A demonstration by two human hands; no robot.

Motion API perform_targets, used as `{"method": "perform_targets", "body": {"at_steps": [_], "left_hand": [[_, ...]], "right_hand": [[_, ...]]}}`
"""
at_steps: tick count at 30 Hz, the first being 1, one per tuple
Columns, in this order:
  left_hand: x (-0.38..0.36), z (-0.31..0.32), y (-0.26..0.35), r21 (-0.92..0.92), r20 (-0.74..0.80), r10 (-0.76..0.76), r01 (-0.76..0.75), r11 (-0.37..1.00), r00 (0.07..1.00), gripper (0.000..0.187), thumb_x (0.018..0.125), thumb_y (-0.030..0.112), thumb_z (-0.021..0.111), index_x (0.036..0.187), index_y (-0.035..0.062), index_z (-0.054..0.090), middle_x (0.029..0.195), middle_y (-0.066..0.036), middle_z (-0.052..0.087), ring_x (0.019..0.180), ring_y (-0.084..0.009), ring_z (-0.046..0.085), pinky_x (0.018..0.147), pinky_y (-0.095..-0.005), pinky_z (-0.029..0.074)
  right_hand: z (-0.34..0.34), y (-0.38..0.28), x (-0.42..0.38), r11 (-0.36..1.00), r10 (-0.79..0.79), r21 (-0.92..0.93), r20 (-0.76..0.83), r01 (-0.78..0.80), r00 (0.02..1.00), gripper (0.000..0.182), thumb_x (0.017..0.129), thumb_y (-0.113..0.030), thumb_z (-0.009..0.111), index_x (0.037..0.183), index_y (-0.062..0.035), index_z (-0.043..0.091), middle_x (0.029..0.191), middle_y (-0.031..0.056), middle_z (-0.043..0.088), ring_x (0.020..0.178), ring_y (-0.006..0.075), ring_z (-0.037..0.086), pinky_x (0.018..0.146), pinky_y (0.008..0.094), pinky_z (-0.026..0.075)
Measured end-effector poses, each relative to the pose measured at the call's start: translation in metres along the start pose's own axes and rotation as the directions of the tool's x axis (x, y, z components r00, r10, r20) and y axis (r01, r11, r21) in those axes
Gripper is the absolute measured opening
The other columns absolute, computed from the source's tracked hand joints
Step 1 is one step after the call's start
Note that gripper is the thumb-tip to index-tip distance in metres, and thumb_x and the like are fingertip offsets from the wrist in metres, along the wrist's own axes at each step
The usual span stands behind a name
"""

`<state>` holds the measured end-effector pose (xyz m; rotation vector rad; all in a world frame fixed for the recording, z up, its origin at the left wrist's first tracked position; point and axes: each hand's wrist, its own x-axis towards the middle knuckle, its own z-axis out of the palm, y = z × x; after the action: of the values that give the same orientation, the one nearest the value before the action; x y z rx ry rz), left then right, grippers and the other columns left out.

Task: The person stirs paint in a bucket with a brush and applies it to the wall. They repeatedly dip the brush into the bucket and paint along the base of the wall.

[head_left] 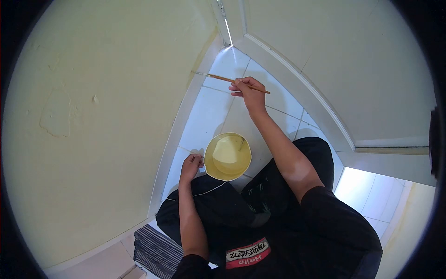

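Observation:
My right hand (250, 93) pinches a thin wooden-handled paintbrush (222, 77). Its bristle tip meets the lower part of the cream wall (116, 93), just above the baseboard. Below, between my knees, is a pale yellow bucket (247, 163) with light yellow paint (226, 151) inside. A small dark streak or stick shows at the bucket's inner right side. My left hand (191, 166) is closed beside the bucket's left rim, fingers curled. Whether those fingers grip part of the bucket or something else is hidden.
White floor tiles (200, 111) lie between the wall and a pale door (344, 69) on the right. Wall and door nearly meet at a bright gap ahead. A dark ribbed stack (155, 251) sits at the lower left, near my leg. Raised, flaking patches mark the wall.

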<state>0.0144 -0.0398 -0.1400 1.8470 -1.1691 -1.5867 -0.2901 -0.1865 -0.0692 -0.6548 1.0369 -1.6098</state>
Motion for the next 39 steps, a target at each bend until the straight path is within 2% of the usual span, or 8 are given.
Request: {"method": "perform_targets", "body": {"at_steps": [13,16,19,25,28,34,37,39], "left_hand": [[-0.004,0.002,0.004,0.025,-0.011,0.003,-0.003,1.0,1.0,0.026,0.098,0.023,0.056,0.096,-0.0016,0.063,0.077,-0.005,0.062,0.07,-0.0136,0.06,0.069,-0.0283,0.051],[-0.003,0.001,0.004,0.008,-0.01,-0.012,0.013,1.0,1.0,0.026,0.098,0.023,0.056,0.096,-0.0012,0.063,0.078,-0.005,0.062,0.07,-0.0136,0.06,0.069,-0.0285,0.051],[-0.003,0.002,0.003,0.006,-0.008,-0.016,0.016,1.0,1.0,0.026,0.099,0.024,0.056,0.096,-0.001,0.063,0.079,-0.005,0.062,0.07,-0.0137,0.061,0.07,-0.0288,0.052],[-0.003,0.001,0.001,0.03,-0.017,0.015,-0.015,0.999,1.0,0.028,0.099,0.025,0.055,0.097,-0.0012,0.063,0.079,-0.006,0.063,0.071,-0.0142,0.062,0.07,-0.029,0.052],[0.0,0.0,-0.001,0.021,0.003,0.007,-0.007,1.0,1.0,0.027,0.098,0.024,0.056,0.097,-0.0015,0.064,0.078,-0.006,0.063,0.071,-0.0141,0.062,0.07,-0.029,0.052],[0.004,-0.002,-0.008,-0.008,0.008,0.006,-0.006,1.0,1.0,0.027,0.098,0.024,0.056,0.097,-0.0017,0.064,0.077,-0.006,0.063,0.07,-0.0141,0.062,0.069,-0.029,0.052],[0.002,-0.001,-0.005,0.011,-0.004,0.006,-0.006,1.0,1.0,0.026,0.098,0.023,0.056,0.097,-0.0015,0.064,0.077,-0.006,0.063,0.07,-0.0141,0.062,0.069,-0.029,0.052],[0.002,-0.001,-0.004,0.006,-0.005,-0.005,0.005,1.0,1.0,0.026,0.098,0.023,0.056,0.097,-0.0016,0.064,0.077,-0.006,0.063,0.07,-0.0141,0.061,0.069,-0.029,0.052]], "right_hand": [[-0.003,0.003,0.001,0.999,0.032,0.007,0.038,-0.033,0.999,0.01,0.092,-0.006,0.062,0.088,0.0033,0.063,0.083,0.0141,0.07,0.072,0.0212,0.072,0.063,0.03,0.061],[-0.001,0.002,0.001,1.0,-0.018,0.011,-0.028,0.019,0.999,0.009,0.092,-0.005,0.062,0.087,0.0032,0.063,0.081,0.0142,0.07,0.071,0.0211,0.072,0.062,0.0296,0.061],[-0.002,0.004,0.0,1.0,-0.002,0.024,0.05,0.0,0.999,0.009,0.091,-0.005,0.062,0.087,0.0033,0.063,0.08,0.0144,0.069,0.07,0.0209,0.072,0.06,0.0291,0.061],[-0.001,0.002,0.001,1.0,-0.02,0.009,-0.025,0.021,0.999,0.01,0.091,-0.005,0.062,0.087,0.0041,0.063,0.08,0.0152,0.069,0.069,0.0217,0.072,0.06,0.0302,0.061],[-0.002,0.004,0.0,1.0,0.019,0.014,0.064,-0.02,0.998,0.01,0.091,-0.005,0.062,0.087,0.0043,0.063,0.08,0.0154,0.069,0.069,0.022,0.072,0.059,0.0306,0.061],[-0.002,0.0,0.0,1.0,0.008,0.002,-0.004,-0.008,1.0,0.01,0.091,-0.005,0.062,0.087,0.0044,0.062,0.08,0.0155,0.07,0.069,0.0223,0.072,0.059,0.0303,0.061],[-0.004,0.003,0.0,0.999,0.022,0.027,0.088,-0.024,0.996,0.011,0.091,-0.006,0.063,0.087,0.0042,0.063,0.08,0.0155,0.07,0.07,0.0221,0.072,0.059,0.0299,0.061],[-0.004,0.004,0.001,1.0,0.014,0.008,0.057,-0.015,0.998,0.011,0.091,-0.006,0.063,0.087,0.0042,0.063,0.08,0.0155,0.07,0.069,0.0221,0.072,0.059,0.0297,0.061]]}}
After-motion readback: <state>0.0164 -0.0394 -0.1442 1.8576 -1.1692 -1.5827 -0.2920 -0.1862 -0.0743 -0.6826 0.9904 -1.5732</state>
